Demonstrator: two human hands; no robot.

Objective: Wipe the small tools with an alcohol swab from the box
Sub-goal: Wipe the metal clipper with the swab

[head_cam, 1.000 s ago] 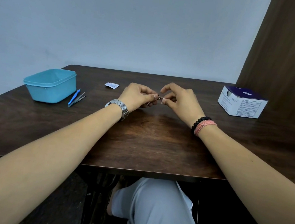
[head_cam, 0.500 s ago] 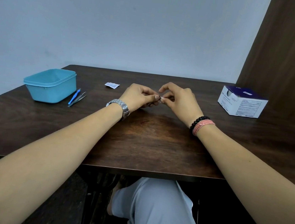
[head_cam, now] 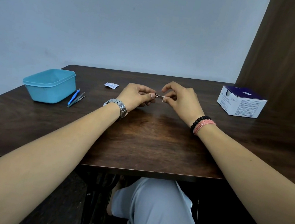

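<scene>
Over the middle of the dark wooden table [head_cam: 148, 141], my left hand [head_cam: 137, 96] pinches one end of a small metal tool [head_cam: 158, 95]. My right hand [head_cam: 179, 99] pinches a white alcohol swab [head_cam: 164, 98] around the tool's other end. A blue-handled tool [head_cam: 74, 96] and metal tweezers [head_cam: 77, 99] lie side by side to the right of the teal container. The blue-and-white swab box [head_cam: 241, 102] stands at the far right.
A teal plastic container [head_cam: 50, 86] sits at the left of the table. A torn swab wrapper [head_cam: 111, 85] lies behind my left hand. A brown wooden panel rises on the right, a pale wall behind.
My right hand has slid a little to the right along the metal tool, so more of the tool shows between my hands. The left hand stays put.
</scene>
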